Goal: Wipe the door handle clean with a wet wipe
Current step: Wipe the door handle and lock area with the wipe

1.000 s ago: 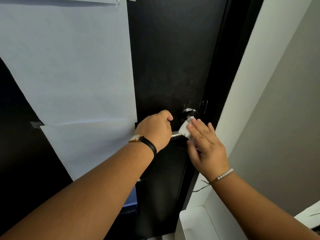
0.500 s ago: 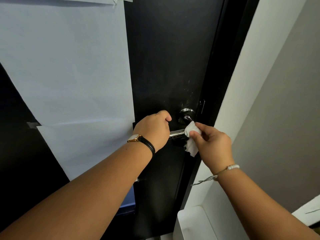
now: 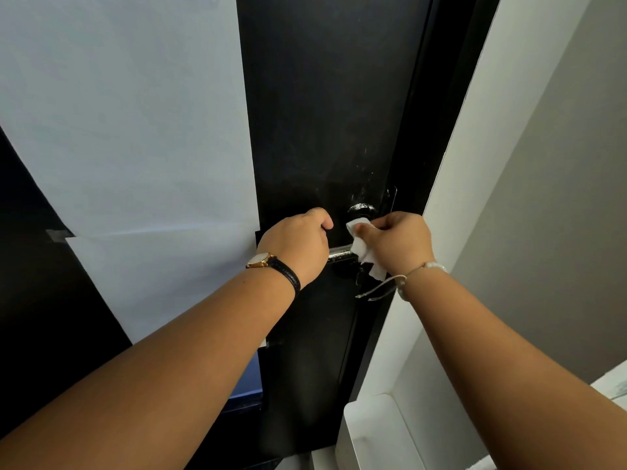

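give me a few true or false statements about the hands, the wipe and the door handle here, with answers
1. The left hand is closed around the door handle. True.
2. The wet wipe is in the left hand. False: the right hand holds it, in a closed grip.
3. The wipe lies against the handle near its pivot end. True.
4. The door is white. False: it is black; the pale sheets of paper hang to its left.
5. A wristwatch is on the right wrist. False: it is on the left; the right wears a bead bracelet.
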Demonstrator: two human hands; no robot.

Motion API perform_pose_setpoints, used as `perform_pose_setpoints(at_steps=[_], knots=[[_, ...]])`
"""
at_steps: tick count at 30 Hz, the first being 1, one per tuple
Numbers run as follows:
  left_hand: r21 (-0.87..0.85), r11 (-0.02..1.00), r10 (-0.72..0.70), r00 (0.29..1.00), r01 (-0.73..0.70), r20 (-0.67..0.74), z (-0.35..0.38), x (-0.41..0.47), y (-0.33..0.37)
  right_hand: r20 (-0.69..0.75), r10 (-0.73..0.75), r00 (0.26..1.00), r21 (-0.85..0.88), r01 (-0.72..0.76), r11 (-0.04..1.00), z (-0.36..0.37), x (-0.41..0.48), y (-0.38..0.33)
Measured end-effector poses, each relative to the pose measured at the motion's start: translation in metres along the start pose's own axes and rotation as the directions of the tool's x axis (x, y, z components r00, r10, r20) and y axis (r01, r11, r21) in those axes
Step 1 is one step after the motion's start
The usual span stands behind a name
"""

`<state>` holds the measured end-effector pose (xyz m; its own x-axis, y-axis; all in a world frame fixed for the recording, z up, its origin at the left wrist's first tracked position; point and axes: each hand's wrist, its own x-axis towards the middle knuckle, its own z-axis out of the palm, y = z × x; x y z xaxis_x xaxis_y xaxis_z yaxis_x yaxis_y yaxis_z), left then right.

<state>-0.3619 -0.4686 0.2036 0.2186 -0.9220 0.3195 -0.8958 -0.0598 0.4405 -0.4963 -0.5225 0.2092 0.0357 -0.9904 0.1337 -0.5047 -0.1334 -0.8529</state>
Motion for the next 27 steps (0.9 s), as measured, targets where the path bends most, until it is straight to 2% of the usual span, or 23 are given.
perform_pose_setpoints(at_steps=[3,6,9,11,13,15,17,19,22,27], knots=[[0.058,0.998,0.030,0.999,-0.032,0.031,0.000,0.004,0.003,-0.017,-0.004,1.000,-0.096,0.002,0.995,0.006,0.004,-0.008],[0.114,0.990,0.074,0.996,-0.080,0.054,0.000,0.010,0.010,0.024,-0.018,1.000,-0.192,0.023,0.981,0.007,0.006,-0.012],[0.056,0.998,0.041,0.999,-0.042,0.018,0.002,0.012,0.009,0.028,-0.051,0.998,-0.334,0.057,0.941,0.004,0.006,-0.014],[-0.006,1.000,0.001,1.000,-0.001,-0.023,0.003,0.011,0.007,0.012,-0.121,0.993,-0.450,0.114,0.886,0.000,0.003,-0.013],[-0.053,0.998,-0.020,0.999,0.018,-0.040,0.004,0.011,0.005,-0.005,-0.170,0.985,-0.480,0.147,0.865,-0.002,0.000,-0.011],[-0.069,0.997,-0.024,0.999,0.021,-0.045,0.004,0.011,0.005,-0.002,-0.147,0.989,-0.441,0.131,0.888,-0.003,-0.001,-0.011],[-0.052,0.999,-0.013,0.999,0.010,-0.049,0.005,0.010,0.005,0.059,-0.089,0.994,-0.425,0.105,0.899,-0.004,-0.005,-0.016],[-0.035,0.999,-0.002,0.999,0.001,-0.048,0.007,0.010,0.005,0.190,-0.061,0.980,-0.486,0.148,0.861,-0.001,-0.009,-0.022],[-0.034,0.999,0.001,0.999,-0.002,-0.041,0.007,0.010,0.005,0.284,-0.018,0.959,-0.552,0.178,0.815,0.002,-0.009,-0.025],[-0.015,1.000,0.007,0.999,-0.007,-0.031,0.008,0.011,0.005,0.408,0.092,0.908,-0.706,0.250,0.663,0.003,0.004,-0.035]])
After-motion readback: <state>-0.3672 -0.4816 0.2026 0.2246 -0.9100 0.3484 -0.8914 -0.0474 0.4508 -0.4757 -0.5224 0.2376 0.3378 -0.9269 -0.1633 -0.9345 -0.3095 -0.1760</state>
